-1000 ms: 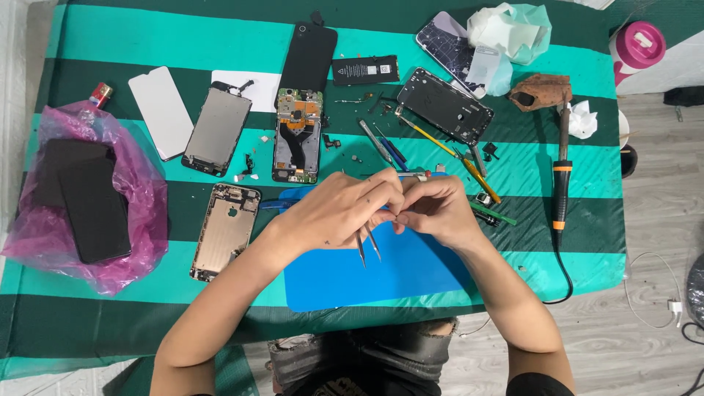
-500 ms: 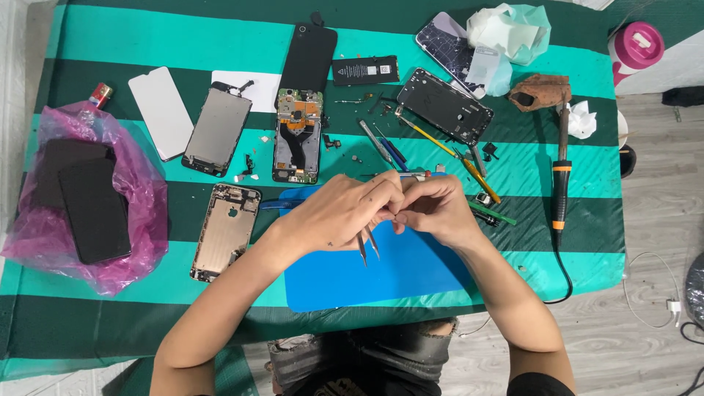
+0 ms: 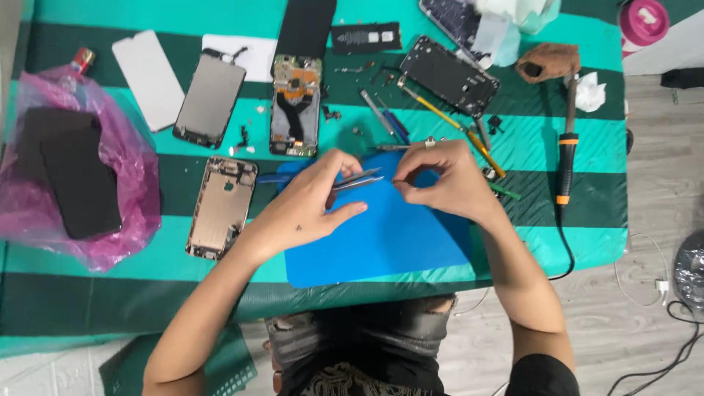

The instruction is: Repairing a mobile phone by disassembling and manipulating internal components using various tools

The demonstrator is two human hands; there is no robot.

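both hands over the blue mat (image 3: 389,242), left hand (image 3: 308,205) pinching tweezers (image 3: 357,180), right hand (image 3: 444,180) fingertips pressed together, bare mat toward its near edge

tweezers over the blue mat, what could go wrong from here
The left hand aims the tweezers at something tiny pinched in the right hand; if dropped, it may be lost among the loose screws. The soldering iron lies by the right forearm, so its cord might snag.
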